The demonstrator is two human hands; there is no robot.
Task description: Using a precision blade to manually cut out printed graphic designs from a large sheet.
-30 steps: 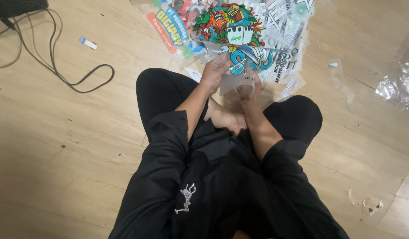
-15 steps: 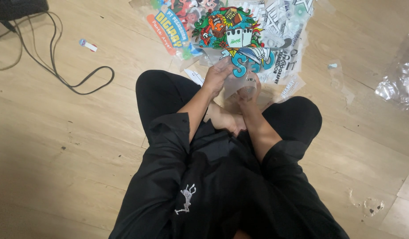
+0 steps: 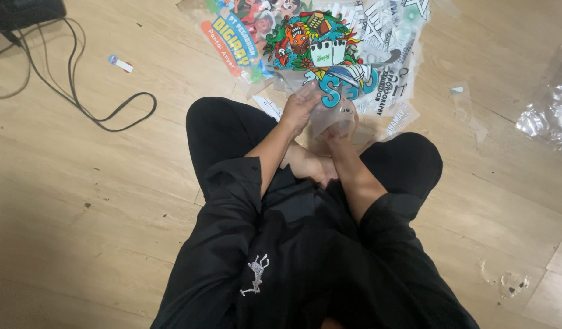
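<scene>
Between both hands [image 3: 320, 119], seemingly flat transfer sheet [image 3: 337, 109]

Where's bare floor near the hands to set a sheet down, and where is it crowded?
Bare wood lies beside the left knee, between it and the black cable, and right of the right knee, short of the crumpled clear plastic. Ahead of both hands, left hand and right hand, the printed sheets overlap thickly.

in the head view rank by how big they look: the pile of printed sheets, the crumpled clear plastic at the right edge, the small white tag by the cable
1. pile of printed sheets, largest by far.
2. crumpled clear plastic, cut off by the frame edge, so its full size is unsure.
3. small white tag, smallest.
All lie on the floor at a similar distance, so the order holds.
</scene>
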